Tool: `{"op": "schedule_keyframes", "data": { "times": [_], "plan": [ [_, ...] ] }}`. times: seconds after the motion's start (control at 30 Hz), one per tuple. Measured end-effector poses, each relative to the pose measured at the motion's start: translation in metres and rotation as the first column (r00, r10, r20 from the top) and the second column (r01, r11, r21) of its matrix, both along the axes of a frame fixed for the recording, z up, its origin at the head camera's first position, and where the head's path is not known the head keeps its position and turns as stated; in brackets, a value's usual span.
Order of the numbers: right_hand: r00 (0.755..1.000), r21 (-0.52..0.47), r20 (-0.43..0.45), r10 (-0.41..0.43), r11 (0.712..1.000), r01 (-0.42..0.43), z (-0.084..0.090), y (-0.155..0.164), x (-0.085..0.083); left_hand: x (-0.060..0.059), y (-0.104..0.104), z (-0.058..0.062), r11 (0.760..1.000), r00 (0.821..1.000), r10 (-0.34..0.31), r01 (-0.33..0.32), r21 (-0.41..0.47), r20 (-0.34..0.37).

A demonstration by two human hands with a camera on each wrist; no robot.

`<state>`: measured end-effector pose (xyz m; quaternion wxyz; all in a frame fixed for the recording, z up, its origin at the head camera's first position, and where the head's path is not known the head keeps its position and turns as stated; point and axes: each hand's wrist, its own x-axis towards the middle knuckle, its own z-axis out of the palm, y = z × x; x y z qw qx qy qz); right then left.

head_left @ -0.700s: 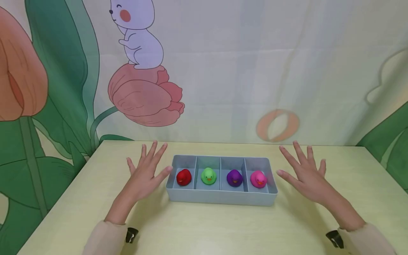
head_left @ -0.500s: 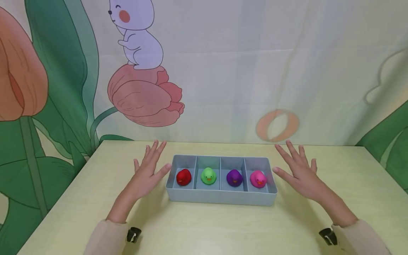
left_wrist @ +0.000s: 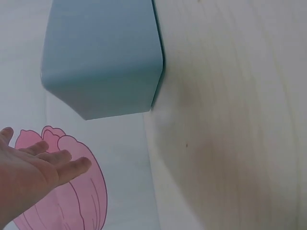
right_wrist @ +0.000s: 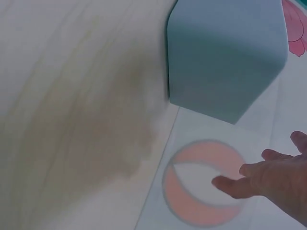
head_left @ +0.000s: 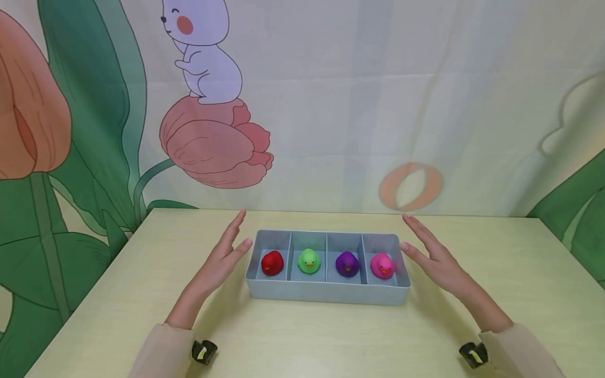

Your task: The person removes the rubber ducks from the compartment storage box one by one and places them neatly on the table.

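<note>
A grey-blue tray [head_left: 326,295] with four compartments lies on the pale yellow table [head_left: 302,341]. Left to right it holds a red duck [head_left: 272,262], a green duck [head_left: 309,260], a purple duck [head_left: 347,263] and a pink duck [head_left: 382,265]. My left hand [head_left: 226,254] stands edge-on with straight fingers just beside the tray's left end. My right hand [head_left: 427,251] stands the same way by the right end. Neither holds anything. The left wrist view shows the tray's end wall [left_wrist: 103,57] and my left hand [left_wrist: 33,167]; the right wrist view shows the other end [right_wrist: 225,57] and my right hand [right_wrist: 268,182].
A printed backdrop with a tulip [head_left: 215,142], a white rabbit [head_left: 205,50] and green leaves hangs right behind the table's far edge. The table's left and right edges slant outward toward me.
Both hands have turned from flat and spread to edge-on and have moved inward, closer to the tray's two ends. The tray and ducks have not moved.
</note>
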<state>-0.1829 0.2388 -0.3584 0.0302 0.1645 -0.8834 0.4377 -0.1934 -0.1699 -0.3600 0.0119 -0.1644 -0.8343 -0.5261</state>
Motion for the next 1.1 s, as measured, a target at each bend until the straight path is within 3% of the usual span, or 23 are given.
{"op": "schedule_keyframes", "data": {
  "times": [0.17,0.33,0.53,0.73,0.87,1.1],
  "plan": [
    [0.999,-0.1,0.051,0.013,0.995,-0.007,-0.004,-0.002,-0.001,-0.001,0.0,-0.003,0.996,0.994,0.003,-0.012,0.086,0.105],
    [0.999,-0.172,0.009,-0.048,0.984,0.049,-0.01,-0.006,-0.002,-0.002,0.0,-0.008,0.989,0.988,-0.002,-0.021,0.146,0.154],
    [0.994,-0.216,-0.021,-0.112,0.971,0.105,-0.017,-0.008,-0.003,-0.004,-0.001,-0.013,0.99,0.975,0.022,-0.052,0.13,0.222],
    [0.998,-0.208,0.002,-0.057,0.977,0.056,-0.019,-0.011,-0.004,-0.009,0.0,-0.019,0.995,0.966,0.028,-0.052,0.085,0.258],
    [0.999,-0.143,-0.042,-0.015,0.99,0.009,-0.02,-0.012,-0.005,-0.011,0.001,-0.02,0.997,0.959,0.022,-0.041,0.059,0.282],
    [0.983,0.087,-0.175,0.053,0.995,-0.038,-0.021,-0.016,-0.008,-0.016,0.0,-0.022,1.0,0.955,0.019,-0.019,-0.003,0.297]
  ]
}}
